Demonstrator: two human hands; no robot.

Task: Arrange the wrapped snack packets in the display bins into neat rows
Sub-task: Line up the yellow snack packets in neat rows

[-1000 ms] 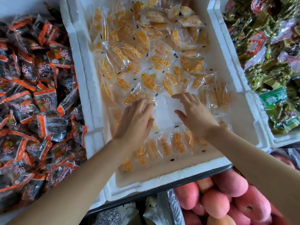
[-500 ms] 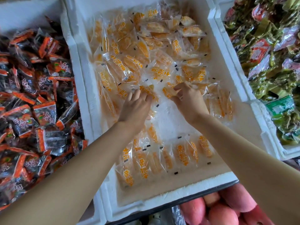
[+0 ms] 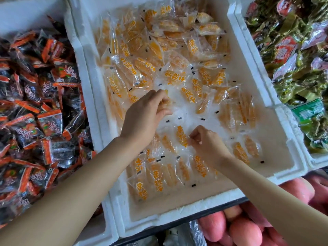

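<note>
A white foam bin (image 3: pixel 276 176) holds several clear packets of yellow peach snacks. A loose pile of packets (image 3: pixel 159 50) fills the far half. A neater row of packets (image 3: pixel 170 171) lies along the near side. My left hand (image 3: pixel 147 119) is over the bin's middle, fingers curled round a clear yellow packet (image 3: pixel 166 102) at its fingertips. My right hand (image 3: pixel 207 144) is lower, and pinches the edge of a packet (image 3: pixel 182 136) lying just above the near row.
A bin of dark packets with orange-red edges (image 3: pixel 39 112) fills the left. A foam bin of green and red wrapped snacks (image 3: pixel 298 55) stands at the right. Pink peaches (image 3: pixel 248 226) lie below the near rim.
My right hand has drawn back from the pile toward the near row with a packet pinched. My left hand stays near the middle, now curled on a packet. The view shifted slightly.
</note>
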